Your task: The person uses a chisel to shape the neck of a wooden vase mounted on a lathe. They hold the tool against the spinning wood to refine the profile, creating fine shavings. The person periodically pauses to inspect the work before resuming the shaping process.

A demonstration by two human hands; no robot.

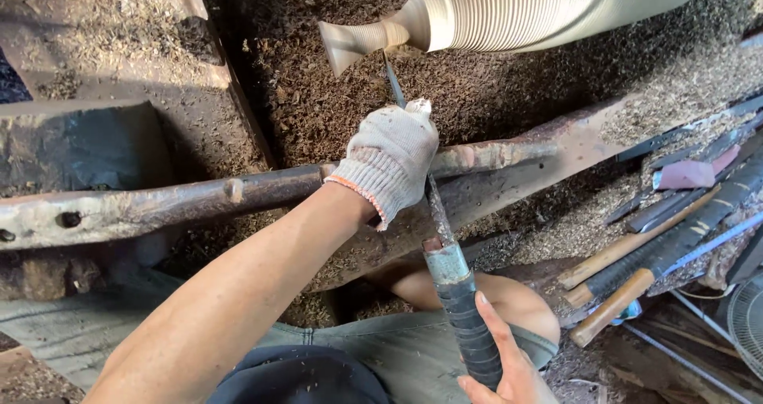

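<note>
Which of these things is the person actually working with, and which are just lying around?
In use:
chisel
wooden piece
metal rest bar
left hand in a glove
right hand on the chisel's handle

Lying about:
spare tools
wood shavings
fan

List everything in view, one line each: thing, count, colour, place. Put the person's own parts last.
Turned wood piece: one, pale cream, ridged, top centre.
Chisel: one, dark steel blade, black-wrapped handle, centre, tip near the wood's narrow neck.
Rest bar: one, rusty brown, across the middle.
Wood shavings: a bed, brown, under the wood.
Spare tools: several, wooden and dark handles, right side.
Fan: one, pale, right edge.
Left hand: white knit glove, on blade and bar.
Right hand: bare, its grip on the chisel handle.
</note>
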